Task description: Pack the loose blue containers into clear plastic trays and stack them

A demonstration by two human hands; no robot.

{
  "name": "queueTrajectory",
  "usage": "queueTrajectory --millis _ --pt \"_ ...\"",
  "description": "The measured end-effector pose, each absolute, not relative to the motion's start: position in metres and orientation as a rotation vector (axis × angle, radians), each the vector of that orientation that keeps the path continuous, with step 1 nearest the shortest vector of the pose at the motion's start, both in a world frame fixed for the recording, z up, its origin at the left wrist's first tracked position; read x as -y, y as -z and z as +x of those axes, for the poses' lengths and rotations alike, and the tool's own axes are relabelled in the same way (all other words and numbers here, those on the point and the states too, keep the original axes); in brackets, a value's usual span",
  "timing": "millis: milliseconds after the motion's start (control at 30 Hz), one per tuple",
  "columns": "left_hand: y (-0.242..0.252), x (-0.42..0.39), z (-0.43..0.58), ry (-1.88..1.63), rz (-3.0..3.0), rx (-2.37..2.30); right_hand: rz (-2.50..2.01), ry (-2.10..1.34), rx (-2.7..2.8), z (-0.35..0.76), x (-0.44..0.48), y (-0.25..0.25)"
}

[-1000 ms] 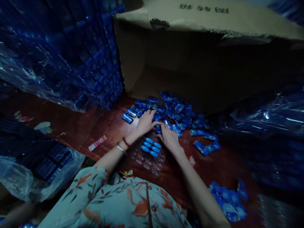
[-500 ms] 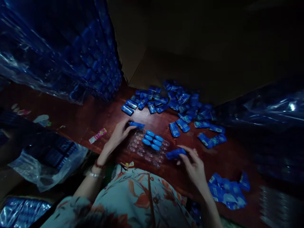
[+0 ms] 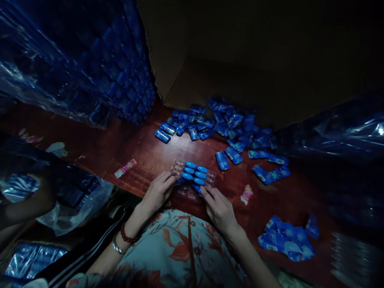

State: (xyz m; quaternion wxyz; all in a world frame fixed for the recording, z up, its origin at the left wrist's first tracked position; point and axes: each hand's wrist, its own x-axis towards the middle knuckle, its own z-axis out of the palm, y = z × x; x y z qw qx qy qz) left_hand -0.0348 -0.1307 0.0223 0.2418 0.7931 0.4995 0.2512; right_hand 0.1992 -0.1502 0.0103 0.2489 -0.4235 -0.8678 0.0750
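In front of my body a clear plastic tray [image 3: 211, 176] with moulded pockets lies on the table. Several small blue flat containers [image 3: 188, 170] stand upright in it in two columns, their oval ends facing up. My left hand [image 3: 162, 190] is closed at the tray's left side, gripping a blue container [image 3: 180, 181] mostly hidden by the fingers. On the near right side, my right hand [image 3: 218, 205] pinches another blue container [image 3: 197, 188] at the tray, below the right column. Whether either one is seated in a pocket cannot be made out.
Beyond the tray is a loose pile of blue containers [image 3: 222, 124]. A blue cluster [image 3: 288, 240] lies at right, with pink wrappers [image 3: 247, 195] nearby. Plastic-wrapped blue stacks [image 3: 120, 80] rise at left. Another person's arm [image 3: 30, 200] shows at far left.
Both hands have moved inward to the tray, each bringing a blue container with it. The pink wrapper at right is uncovered. At far left the other person's arm has come further into view.
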Motion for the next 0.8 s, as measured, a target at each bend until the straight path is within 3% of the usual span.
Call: queueTrajectory --millis 233,533,633,800 --pt "-0.031 0.139 -0.019 -0.472 2.407 -1.324 -1.301 -0.166 2.604 0.178 0.148 -0.028" --pt "-0.035 0.139 0.013 -0.077 2.663 -1.294 -1.327 -0.039 2.473 0.176 0.151 -0.023" --pt "-0.026 0.143 0.009 -0.243 2.674 -1.327 -1.385 0.019 2.438 0.175 0.157 -0.021" --pt "-0.018 0.139 -0.017 -0.867 2.476 -1.295 -1.305 -0.06 2.259 0.196 0.154 -0.01"
